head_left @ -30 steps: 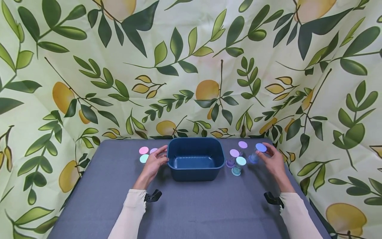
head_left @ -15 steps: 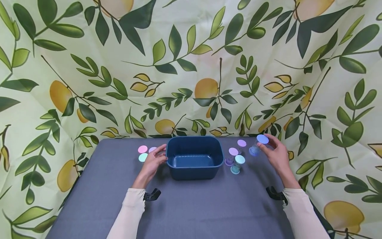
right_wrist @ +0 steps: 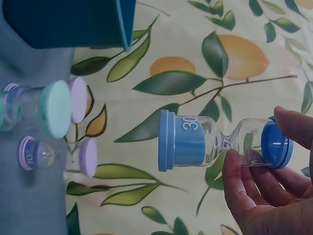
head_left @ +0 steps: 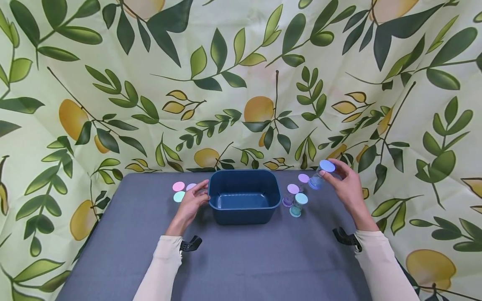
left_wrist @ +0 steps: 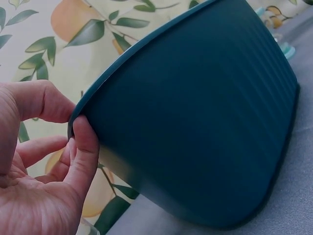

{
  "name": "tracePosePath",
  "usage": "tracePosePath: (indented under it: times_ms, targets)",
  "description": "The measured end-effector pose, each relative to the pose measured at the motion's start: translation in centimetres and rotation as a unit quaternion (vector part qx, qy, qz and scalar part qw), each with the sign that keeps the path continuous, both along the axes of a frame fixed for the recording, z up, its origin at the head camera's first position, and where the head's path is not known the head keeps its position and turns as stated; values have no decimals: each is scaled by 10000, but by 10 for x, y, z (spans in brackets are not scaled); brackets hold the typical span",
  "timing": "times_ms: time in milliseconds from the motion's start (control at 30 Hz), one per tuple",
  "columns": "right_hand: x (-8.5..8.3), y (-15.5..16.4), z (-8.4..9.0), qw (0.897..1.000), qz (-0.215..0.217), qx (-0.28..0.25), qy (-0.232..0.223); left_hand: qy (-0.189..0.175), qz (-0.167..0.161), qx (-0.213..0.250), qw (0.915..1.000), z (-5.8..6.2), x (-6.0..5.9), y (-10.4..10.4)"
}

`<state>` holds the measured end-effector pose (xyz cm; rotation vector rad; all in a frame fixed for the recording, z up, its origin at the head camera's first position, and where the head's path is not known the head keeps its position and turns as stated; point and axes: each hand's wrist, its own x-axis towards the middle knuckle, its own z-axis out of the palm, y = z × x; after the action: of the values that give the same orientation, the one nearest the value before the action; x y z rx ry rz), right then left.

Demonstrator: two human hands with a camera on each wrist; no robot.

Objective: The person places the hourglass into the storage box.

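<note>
Head view: right hand [head_left: 346,184] has a blue hourglass [head_left: 321,173] pinched up off the desk [head_left: 241,259], bin [head_left: 244,217] between 8 and 9 o'clock of it. Lift-and-carry step, I'd guess; next move calls for clearing the three other hourglasses [head_left: 298,197] at 8 o'clock.

Left wrist: left hand [left_wrist: 49,166] pinching the bin's rim.

Right wrist: fingers round one cap, "30" end free.
</note>
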<state>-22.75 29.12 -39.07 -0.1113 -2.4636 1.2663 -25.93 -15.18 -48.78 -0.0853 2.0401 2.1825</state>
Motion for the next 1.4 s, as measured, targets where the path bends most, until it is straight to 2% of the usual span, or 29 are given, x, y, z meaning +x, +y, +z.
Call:
tracePosePath:
  times_ms: [333, 633, 1000, 1400]
  targets:
    - [-1, -15, 14, 9994, 316, -106, 104, 24, 131, -98, 9999, 2, 0, 2]
    - [-6, -35, 15, 9960, 800, -303, 245, 7, 124, 21, 9999, 2, 2, 6]
    - [-17, -65, 19, 9919, 1181, -435, 178, 66, 96, 44, 9999, 6, 4, 5]
    - [-24, -102, 23, 9791, 1817, -914, 7, 49, 127, 63, 9999, 4, 4, 5]
